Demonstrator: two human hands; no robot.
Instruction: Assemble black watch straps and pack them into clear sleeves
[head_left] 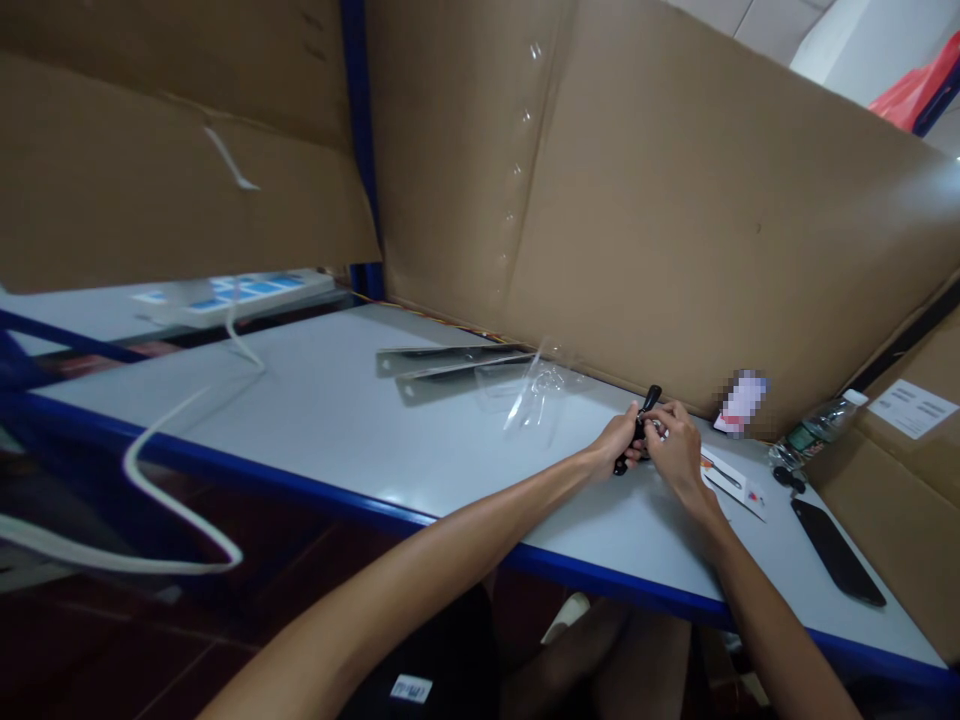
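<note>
Over the right part of the grey table, a slim black tool (652, 398) with rounded ends is held at a slant; its exact kind I cannot make out. My left hand (619, 440) is closed around its middle, so that both ends stick out. The fingers of my right hand (675, 442) are closed in a pinch at the tool's middle, and they hide what is there. Just right of my right hand lies a white card (739, 488) with a picture of a tool on it.
Clear plastic packaging (536, 390) and grey flat cards (442, 365) lie to the left. A black phone (836, 550), a plastic bottle (817, 430) and small round black items (789, 480) are at the right. Cardboard (660, 200) walls the back. A white cable (150, 490) hangs at the left.
</note>
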